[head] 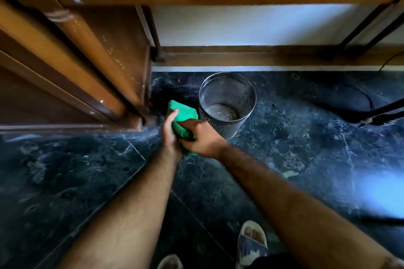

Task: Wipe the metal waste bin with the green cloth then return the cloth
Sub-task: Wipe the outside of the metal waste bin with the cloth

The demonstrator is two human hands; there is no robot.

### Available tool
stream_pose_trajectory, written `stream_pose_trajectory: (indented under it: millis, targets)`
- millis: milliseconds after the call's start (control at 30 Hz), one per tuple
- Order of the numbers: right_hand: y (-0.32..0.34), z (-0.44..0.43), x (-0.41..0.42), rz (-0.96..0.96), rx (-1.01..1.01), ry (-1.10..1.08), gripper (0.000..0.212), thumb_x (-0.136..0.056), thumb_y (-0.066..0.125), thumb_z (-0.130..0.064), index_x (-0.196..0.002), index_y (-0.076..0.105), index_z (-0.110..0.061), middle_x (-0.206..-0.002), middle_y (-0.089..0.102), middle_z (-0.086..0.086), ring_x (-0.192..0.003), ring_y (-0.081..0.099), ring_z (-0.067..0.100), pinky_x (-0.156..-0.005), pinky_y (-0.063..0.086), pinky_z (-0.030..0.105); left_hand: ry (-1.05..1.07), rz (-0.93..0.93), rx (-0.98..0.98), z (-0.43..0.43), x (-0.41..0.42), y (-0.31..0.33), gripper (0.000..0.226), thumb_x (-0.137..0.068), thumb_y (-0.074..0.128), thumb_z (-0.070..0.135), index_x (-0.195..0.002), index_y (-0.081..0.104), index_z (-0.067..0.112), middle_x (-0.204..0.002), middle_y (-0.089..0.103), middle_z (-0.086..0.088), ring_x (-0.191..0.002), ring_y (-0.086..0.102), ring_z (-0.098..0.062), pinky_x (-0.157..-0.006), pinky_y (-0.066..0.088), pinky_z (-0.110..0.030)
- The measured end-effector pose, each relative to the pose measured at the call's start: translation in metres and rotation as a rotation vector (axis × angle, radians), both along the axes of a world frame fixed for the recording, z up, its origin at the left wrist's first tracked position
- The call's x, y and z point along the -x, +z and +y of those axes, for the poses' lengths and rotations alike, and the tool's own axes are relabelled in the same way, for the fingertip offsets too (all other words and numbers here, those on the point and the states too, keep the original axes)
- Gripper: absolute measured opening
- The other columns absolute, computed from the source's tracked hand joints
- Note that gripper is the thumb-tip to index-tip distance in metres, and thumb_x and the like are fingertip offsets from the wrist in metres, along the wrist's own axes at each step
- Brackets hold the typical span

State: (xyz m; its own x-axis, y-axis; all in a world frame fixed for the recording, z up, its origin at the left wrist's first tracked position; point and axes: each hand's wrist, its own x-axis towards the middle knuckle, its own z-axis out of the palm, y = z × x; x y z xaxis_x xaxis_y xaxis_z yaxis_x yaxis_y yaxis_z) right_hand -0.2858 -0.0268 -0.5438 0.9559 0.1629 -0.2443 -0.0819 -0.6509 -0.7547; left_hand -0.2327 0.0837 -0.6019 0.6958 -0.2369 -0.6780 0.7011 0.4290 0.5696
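A perforated metal waste bin (227,102) stands upright and empty on the dark marble floor near the wall. Just left of it, both my hands hold a folded green cloth (182,113). My left hand (170,131) grips the cloth's left side, its fingers pointing up along it. My right hand (202,137) closes over the cloth's lower right part, close to the bin's near left wall. Whether the cloth touches the bin is unclear.
A wooden cabinet (91,67) stands at the left, its corner close to the cloth. A wooden skirting (262,57) runs along the white wall behind the bin. Black cables (367,102) lie on the floor at right. My sandalled feet (251,244) show at the bottom.
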Motion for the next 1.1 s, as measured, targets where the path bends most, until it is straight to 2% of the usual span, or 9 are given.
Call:
stream_pose_trajectory:
  millis: [167, 300, 433, 567, 633, 800, 933, 1033, 1100]
  targets:
    - [-0.052, -0.047, -0.014, -0.291, 0.104, -0.267, 0.043, -0.093, 0.06, -0.035, -0.127, 0.063, -0.01, -0.118, 0.069, 0.015, -0.11, 0.06, 0.03, -0.098, 0.048, 0.04, 0.064, -0.067, 0.0, 0.013, -0.025, -0.055, 0.047, -0.082, 0.057, 0.047, -0.119, 0.065, 0.017, -0.101, 0.072, -0.006, -0.09, 0.066, -0.021, -0.078, 0.051, -0.035]
    - [-0.087, -0.052, -0.043, -0.034, 0.342, -0.34, 0.057, -0.089, 0.064, -0.048, -0.134, 0.056, -0.013, -0.122, 0.07, 0.014, -0.111, 0.065, 0.034, -0.092, 0.054, 0.041, 0.068, -0.036, -0.044, 0.014, -0.046, -0.089, 0.038, -0.087, 0.054, 0.053, -0.108, 0.067, 0.024, -0.097, 0.074, -0.004, -0.088, 0.067, -0.022, -0.081, 0.05, -0.037]
    - [-0.108, -0.039, -0.056, -0.027, 0.536, -0.348, 0.023, -0.091, 0.06, -0.028, -0.108, 0.068, -0.016, -0.102, 0.074, 0.017, -0.093, 0.072, 0.038, -0.07, 0.052, 0.037, 0.048, -0.01, -0.107, 0.013, -0.058, -0.101, 0.048, -0.087, 0.057, 0.052, -0.12, 0.063, 0.019, -0.111, 0.071, -0.011, -0.096, 0.066, -0.028, -0.087, 0.051, -0.042]
    - [-0.105, -0.043, -0.054, -0.049, 0.512, -0.402, 0.019, -0.089, 0.058, -0.026, -0.101, 0.07, -0.018, -0.099, 0.075, 0.014, -0.089, 0.071, 0.036, -0.066, 0.042, 0.032, 0.02, -0.099, -0.223, 0.003, -0.065, -0.086, 0.05, -0.085, 0.063, 0.047, -0.123, 0.064, 0.015, -0.117, 0.07, -0.015, -0.094, 0.068, -0.03, -0.085, 0.054, -0.042]
    - [-0.098, -0.052, -0.051, -0.063, 0.467, -0.416, 0.02, -0.089, 0.059, -0.031, -0.102, 0.07, -0.019, -0.099, 0.075, 0.013, -0.089, 0.07, 0.035, -0.066, 0.042, 0.031, -0.005, -0.267, -0.352, -0.01, -0.072, -0.073, 0.049, -0.084, 0.064, 0.045, -0.124, 0.066, 0.016, -0.113, 0.072, -0.01, -0.103, 0.067, -0.031, -0.089, 0.053, -0.038]
    - [-0.083, -0.073, -0.039, -0.107, 0.263, -0.423, 0.02, -0.087, 0.068, -0.034, -0.092, 0.073, -0.015, -0.083, 0.075, 0.009, -0.075, 0.067, 0.026, -0.062, 0.042, 0.03, -0.242, -0.753, -0.707, -0.061, -0.079, -0.045, 0.057, -0.079, 0.055, 0.056, -0.128, 0.064, 0.028, -0.102, 0.07, 0.007, -0.089, 0.065, -0.016, -0.071, 0.048, -0.011]
    - [-0.082, -0.09, -0.019, -0.08, 0.155, -0.367, 0.017, -0.082, 0.075, -0.019, -0.073, 0.061, -0.021, -0.066, 0.062, -0.001, -0.062, 0.056, 0.019, -0.057, 0.039, 0.033, -0.361, -0.984, -0.983, -0.093, -0.067, -0.052, 0.054, -0.094, 0.042, 0.058, -0.137, 0.057, 0.029, -0.128, 0.065, -0.005, -0.11, 0.064, -0.022, -0.092, 0.054, -0.036]
    - [-0.074, -0.095, -0.014, -0.058, -0.299, -0.497, 0.021, -0.079, 0.072, 0.001, -0.093, 0.069, -0.014, -0.08, 0.071, 0.005, -0.069, 0.061, 0.012, -0.061, 0.051, 0.031, -0.392, -1.058, -0.935, -0.091, -0.046, -0.077, 0.056, -0.098, 0.042, 0.05, -0.14, 0.055, 0.014, -0.139, 0.059, -0.014, -0.124, 0.057, -0.028, -0.106, 0.046, -0.038]
    - [-0.071, -0.098, -0.015, -0.029, -0.553, -0.704, 0.019, -0.086, 0.071, -0.005, -0.105, 0.071, -0.009, -0.091, 0.076, 0.003, -0.073, 0.068, 0.013, -0.058, 0.056, 0.026, -0.488, -1.01, -0.938, -0.076, -0.034, -0.101, 0.056, -0.1, 0.038, 0.05, -0.144, 0.05, 0.016, -0.144, 0.053, -0.014, -0.128, 0.052, -0.028, -0.111, 0.041, -0.039]
